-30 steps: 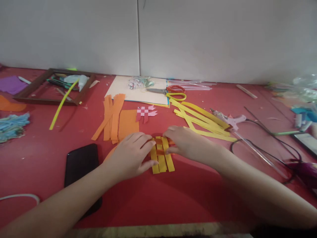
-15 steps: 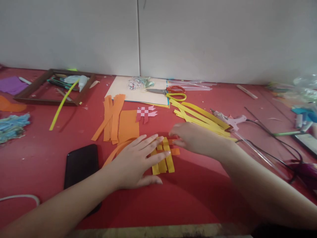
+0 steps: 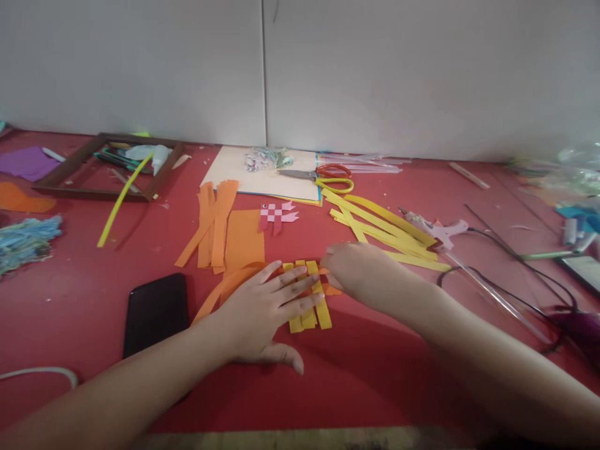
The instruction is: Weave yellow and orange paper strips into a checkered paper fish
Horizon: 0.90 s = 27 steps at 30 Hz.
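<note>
Yellow paper strips (image 3: 323, 314) lie side by side, crossed by orange paper strips (image 3: 333, 290) whose ends stick out on the right. Across this lattice rests my left hand (image 3: 260, 306), palm down with fingers spread, covering much of its left part. My right hand (image 3: 359, 270) is closed at the right edge, its fingertips pinching an orange strip end that they largely hide. Just behind the hands lies a pink checkered paper fish (image 3: 272, 214). More orange strips (image 3: 218, 219) and an orange sheet (image 3: 245, 240) are to the left; loose yellow strips (image 3: 389, 232) are to the right.
A black phone (image 3: 154, 312) lies beside my left forearm. Scissors (image 3: 335, 178) rest partly on a pale board (image 3: 225, 169). A pink glue gun (image 3: 438, 231) with its cord is at the right. A brown frame (image 3: 70, 181) holds a white bottle and small items.
My right hand has closed its fingers at the orange strip ends, shifting slightly down. The left hand stays on the strips, its thumb spread farther toward me. The view has shifted slightly.
</note>
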Tool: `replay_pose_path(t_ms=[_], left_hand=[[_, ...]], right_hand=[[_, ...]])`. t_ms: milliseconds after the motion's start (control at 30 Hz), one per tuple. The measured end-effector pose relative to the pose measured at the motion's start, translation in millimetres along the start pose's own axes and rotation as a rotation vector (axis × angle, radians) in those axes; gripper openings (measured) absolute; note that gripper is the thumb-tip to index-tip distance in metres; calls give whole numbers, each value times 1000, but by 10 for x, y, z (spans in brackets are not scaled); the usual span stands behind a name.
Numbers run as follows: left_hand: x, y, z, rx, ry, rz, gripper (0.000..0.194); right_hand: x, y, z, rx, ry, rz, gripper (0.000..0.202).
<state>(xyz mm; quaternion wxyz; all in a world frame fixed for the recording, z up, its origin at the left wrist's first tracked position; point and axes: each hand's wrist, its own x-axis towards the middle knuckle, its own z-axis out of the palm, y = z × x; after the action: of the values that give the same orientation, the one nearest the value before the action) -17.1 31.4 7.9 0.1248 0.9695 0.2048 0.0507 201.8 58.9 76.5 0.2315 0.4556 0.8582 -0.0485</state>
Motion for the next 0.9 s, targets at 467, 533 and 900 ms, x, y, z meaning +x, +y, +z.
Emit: replay_pose_path(t_ms=[467, 533, 900], left_hand=[[-9, 2, -6, 14, -10, 4, 86], [-11, 7, -13, 19, -17, -5, 86], [24, 35, -49, 14, -61, -49, 90]], right_hand=[[-11, -58, -47, 69, 9, 61, 17], [-7, -51, -24, 80, 31, 56, 17], [-13, -14, 11, 115, 54, 28, 16]])
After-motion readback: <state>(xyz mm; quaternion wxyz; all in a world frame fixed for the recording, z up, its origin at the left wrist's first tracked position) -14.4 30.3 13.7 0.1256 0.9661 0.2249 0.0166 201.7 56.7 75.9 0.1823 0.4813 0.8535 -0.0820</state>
